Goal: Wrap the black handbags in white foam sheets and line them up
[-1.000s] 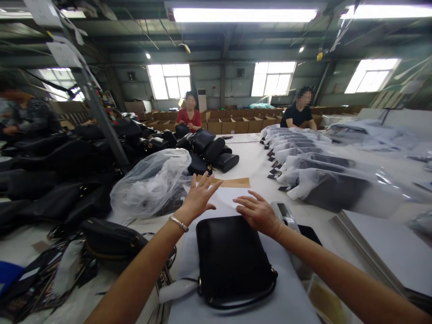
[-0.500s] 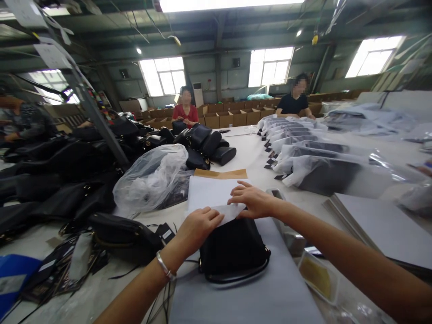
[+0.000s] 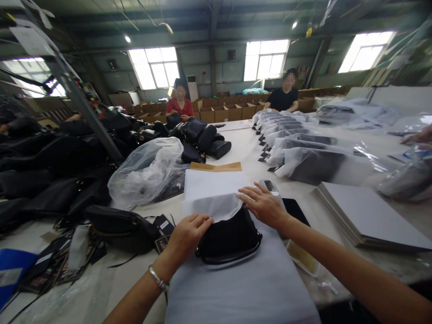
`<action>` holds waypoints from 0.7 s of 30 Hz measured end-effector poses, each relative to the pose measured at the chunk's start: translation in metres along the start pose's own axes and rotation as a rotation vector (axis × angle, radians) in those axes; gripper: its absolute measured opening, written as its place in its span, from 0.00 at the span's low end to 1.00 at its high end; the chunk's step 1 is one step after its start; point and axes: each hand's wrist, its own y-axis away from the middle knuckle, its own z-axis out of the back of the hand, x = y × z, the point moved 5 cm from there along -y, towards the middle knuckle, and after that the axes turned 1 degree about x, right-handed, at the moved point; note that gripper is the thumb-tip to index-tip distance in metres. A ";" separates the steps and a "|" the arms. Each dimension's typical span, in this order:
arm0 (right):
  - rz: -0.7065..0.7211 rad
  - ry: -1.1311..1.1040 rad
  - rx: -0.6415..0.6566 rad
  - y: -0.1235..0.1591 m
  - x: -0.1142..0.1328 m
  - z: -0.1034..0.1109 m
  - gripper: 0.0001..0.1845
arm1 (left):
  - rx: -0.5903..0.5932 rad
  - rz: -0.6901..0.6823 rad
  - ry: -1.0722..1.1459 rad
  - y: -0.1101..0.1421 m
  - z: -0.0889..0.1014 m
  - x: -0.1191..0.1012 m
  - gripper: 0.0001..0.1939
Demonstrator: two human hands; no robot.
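A black leather handbag lies on a grey sheet in front of me. A white tissue sheet is folded over the bag's far part. My left hand is closed on the bag's left edge, with the tissue's edge at its fingers. My right hand lies flat with fingers spread on the right side of the tissue and bag. A stack of white paper lies just beyond, over a brown sheet.
A crumpled clear plastic bag sits to the left, with piles of black bags beyond it. Bagged handbags line the right side. Grey boards are stacked at right. Two people sit at the far end. Another person's hand shows at right.
The tissue sheet has been drawn toward me over the bag's far end. My left hand came back from the paper stack to the bag's left edge; my right hand stayed on top.
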 end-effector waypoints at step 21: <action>-0.088 -0.007 0.267 0.038 0.021 0.024 0.09 | -0.024 -0.043 -0.008 0.010 -0.001 -0.006 0.16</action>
